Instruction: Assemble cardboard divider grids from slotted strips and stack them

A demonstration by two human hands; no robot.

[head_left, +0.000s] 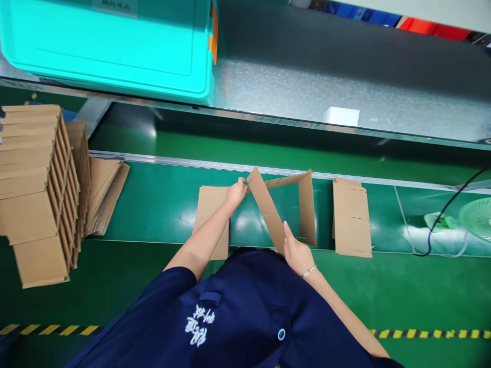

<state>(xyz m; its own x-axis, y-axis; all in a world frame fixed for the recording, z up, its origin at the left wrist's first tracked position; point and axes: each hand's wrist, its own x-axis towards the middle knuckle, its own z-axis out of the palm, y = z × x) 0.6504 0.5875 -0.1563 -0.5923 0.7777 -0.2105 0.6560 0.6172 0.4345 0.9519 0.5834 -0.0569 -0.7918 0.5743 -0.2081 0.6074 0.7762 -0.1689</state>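
Two hands on one piece, both mine. My left hand point(236, 191) is pinched shut on the top far corner of the half-opened carton point(286, 204), fingers curled tight round the edge. My right hand point(296, 251) grips the near end of the slanted panel, thumb up along the cardboard and the other fingers behind it, so I can't see how far they wrap. There is a thin bracelet point(309, 271) on that wrist.

The carton stands raised above the green counter point(161, 204), mid-frame, opened into a skewed tube: one long panel slopes towards me and a shorter one stands on the right. Notches show along the top edge.

A flat blank point(210, 217) lies on the counter just under my left forearm. A second flat blank point(351, 217) lies to the right, near the carton but apart from it. A tall stack of folded cartons point(34, 194) sits well left, with loose sheets point(103, 194) leaning against it.

On the metal shelf point(345, 66) beyond are a teal bin point(111, 46) and a small white box point(341, 116). Far right there is a fan point(477, 217) with a black cable point(441, 214). My navy uniform point(245, 306) fills the bottom, and hazard tape point(49, 329) runs along the floor.
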